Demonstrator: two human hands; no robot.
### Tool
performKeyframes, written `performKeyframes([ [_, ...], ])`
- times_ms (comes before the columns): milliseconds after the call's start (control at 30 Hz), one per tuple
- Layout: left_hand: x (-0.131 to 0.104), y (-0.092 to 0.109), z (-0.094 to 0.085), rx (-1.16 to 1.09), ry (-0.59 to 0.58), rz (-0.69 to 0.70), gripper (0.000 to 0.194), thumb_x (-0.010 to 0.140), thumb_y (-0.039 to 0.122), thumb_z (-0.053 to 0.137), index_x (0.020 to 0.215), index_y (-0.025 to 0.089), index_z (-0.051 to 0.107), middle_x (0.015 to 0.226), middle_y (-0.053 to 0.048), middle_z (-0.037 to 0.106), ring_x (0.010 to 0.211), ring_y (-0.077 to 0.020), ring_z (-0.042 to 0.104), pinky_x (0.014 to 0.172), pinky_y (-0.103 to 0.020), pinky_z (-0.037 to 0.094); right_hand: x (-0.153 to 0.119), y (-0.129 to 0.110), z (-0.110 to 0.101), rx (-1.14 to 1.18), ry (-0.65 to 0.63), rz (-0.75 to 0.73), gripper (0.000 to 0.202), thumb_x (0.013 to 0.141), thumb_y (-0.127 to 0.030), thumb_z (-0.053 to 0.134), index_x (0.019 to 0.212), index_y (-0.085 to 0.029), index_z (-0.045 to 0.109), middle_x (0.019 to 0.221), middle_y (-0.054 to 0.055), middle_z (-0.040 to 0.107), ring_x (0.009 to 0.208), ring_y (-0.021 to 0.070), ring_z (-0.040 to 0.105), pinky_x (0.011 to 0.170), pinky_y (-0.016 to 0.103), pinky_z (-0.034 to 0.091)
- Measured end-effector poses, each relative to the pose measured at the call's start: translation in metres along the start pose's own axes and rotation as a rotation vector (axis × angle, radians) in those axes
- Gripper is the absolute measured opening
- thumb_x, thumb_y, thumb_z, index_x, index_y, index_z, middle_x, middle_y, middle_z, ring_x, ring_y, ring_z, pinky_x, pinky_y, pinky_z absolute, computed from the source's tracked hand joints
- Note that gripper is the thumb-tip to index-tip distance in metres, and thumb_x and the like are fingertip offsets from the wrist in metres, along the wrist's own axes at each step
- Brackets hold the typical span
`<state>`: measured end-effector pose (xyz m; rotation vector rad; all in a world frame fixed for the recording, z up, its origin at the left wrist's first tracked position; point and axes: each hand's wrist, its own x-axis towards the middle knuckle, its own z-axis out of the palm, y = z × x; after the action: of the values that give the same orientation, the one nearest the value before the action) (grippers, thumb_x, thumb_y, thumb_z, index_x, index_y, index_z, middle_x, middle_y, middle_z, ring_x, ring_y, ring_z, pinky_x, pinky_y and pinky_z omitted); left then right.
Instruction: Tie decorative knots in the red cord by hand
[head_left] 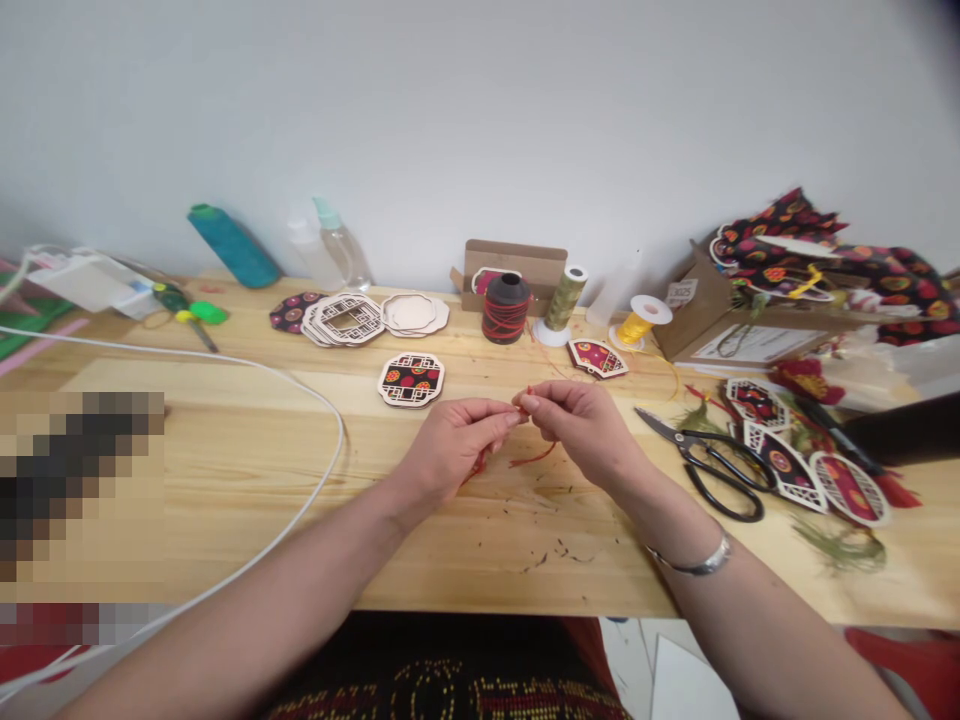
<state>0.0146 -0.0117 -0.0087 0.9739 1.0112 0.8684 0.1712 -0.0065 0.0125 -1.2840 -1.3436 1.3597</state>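
Note:
Both hands meet above the middle of the wooden table, fingertips nearly touching. My left hand (469, 435) is closed in a pinch on a red cord, part of which also shows under its palm. Opposite it, my right hand (574, 415) pinches the same red cord (534, 458), and a loose end hangs below the fingers. Whether the cord is knotted there is too small to tell. Beyond my left hand lies a patterned octagonal piece (410, 380) with a pale lattice frame. Black-handled scissors (705, 455) rest to the right of my right hand.
A spool of red and black cord (504, 310), a green thread cone (564, 300) and a yellow spool (641, 320) stand at the back. Lattice frames (345, 318) are stacked left of them. A cardboard box (690, 310) of fabric sits right. A white cable (330, 470) crosses the left side.

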Motion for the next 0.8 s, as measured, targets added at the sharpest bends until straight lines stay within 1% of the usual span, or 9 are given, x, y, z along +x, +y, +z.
performKeyframes([
  [100, 0.0, -0.001, -0.001, -0.019, 0.001, -0.013, 0.021, 0.072, 0.036, 0.07, 0.083, 0.018, 0.073, 0.049, 0.006, 0.044, 0.039, -0.0036, 0.032, 0.039, -0.021, 0.02, 0.0, -0.002, -0.001, -0.017, -0.033, 0.024, 0.019, 0.072, -0.033, 0.065, 0.072, -0.014, 0.067, 0.059, -0.002, 0.055, 0.052, 0.0072, 0.036, 0.051, 0.024, 0.031],
  [233, 0.001, -0.001, -0.002, -0.026, 0.001, -0.023, 0.019, 0.073, 0.035, 0.069, 0.082, 0.018, 0.072, 0.049, 0.006, 0.044, 0.038, -0.0034, 0.032, 0.038, -0.02, 0.02, 0.001, -0.002, -0.001, -0.03, -0.013, 0.005, 0.012, 0.07, -0.026, 0.067, 0.07, -0.014, 0.067, 0.065, -0.001, 0.061, 0.054, 0.0071, 0.039, 0.052, 0.024, 0.032],
  [433, 0.0, 0.0, 0.0, 0.013, 0.001, -0.042, 0.02, 0.073, 0.036, 0.069, 0.079, 0.017, 0.071, 0.048, 0.006, 0.046, 0.037, -0.0031, 0.031, 0.038, -0.02, 0.019, 0.002, 0.0, -0.001, -0.08, 0.018, -0.04, 0.012, 0.07, -0.024, 0.066, 0.063, -0.015, 0.062, 0.059, -0.003, 0.057, 0.052, 0.0072, 0.042, 0.053, 0.023, 0.034],
  [567, -0.001, 0.002, 0.0, 0.007, -0.029, -0.049, 0.018, 0.073, 0.034, 0.068, 0.077, 0.016, 0.07, 0.049, 0.005, 0.048, 0.037, -0.0028, 0.03, 0.037, -0.021, 0.016, 0.002, 0.004, -0.001, -0.176, 0.03, -0.116, 0.011, 0.072, -0.023, 0.063, 0.065, -0.016, 0.06, 0.06, -0.002, 0.059, 0.055, 0.0091, 0.046, 0.055, 0.024, 0.036],
  [667, -0.001, 0.004, 0.0, -0.032, -0.052, -0.041, 0.017, 0.074, 0.032, 0.067, 0.076, 0.015, 0.069, 0.056, 0.003, 0.055, 0.038, -0.0018, 0.03, 0.038, -0.02, 0.015, 0.002, 0.007, -0.002, -0.264, 0.054, -0.188, 0.011, 0.075, -0.024, 0.061, 0.067, -0.016, 0.061, 0.063, 0.0, 0.062, 0.059, 0.0111, 0.05, 0.058, 0.025, 0.038],
  [733, -0.002, 0.006, 0.0, -0.031, -0.029, -0.028, 0.018, 0.074, 0.033, 0.067, 0.078, 0.015, 0.07, 0.056, 0.003, 0.054, 0.039, -0.0015, 0.028, 0.039, -0.02, 0.015, 0.003, 0.008, -0.004, -0.329, 0.078, -0.225, 0.011, 0.076, -0.023, 0.06, 0.068, -0.017, 0.061, 0.064, 0.0, 0.063, 0.06, 0.0119, 0.052, 0.059, 0.026, 0.039],
  [800, -0.002, 0.007, 0.001, -0.006, 0.02, -0.02, 0.021, 0.072, 0.034, 0.07, 0.081, 0.015, 0.071, 0.053, 0.004, 0.052, 0.04, -0.0021, 0.03, 0.039, -0.019, 0.017, 0.004, 0.009, -0.005, -0.392, 0.107, -0.257, 0.011, 0.078, -0.021, 0.058, 0.068, -0.017, 0.061, 0.064, 0.0, 0.063, 0.06, 0.0124, 0.053, 0.059, 0.026, 0.038],
])
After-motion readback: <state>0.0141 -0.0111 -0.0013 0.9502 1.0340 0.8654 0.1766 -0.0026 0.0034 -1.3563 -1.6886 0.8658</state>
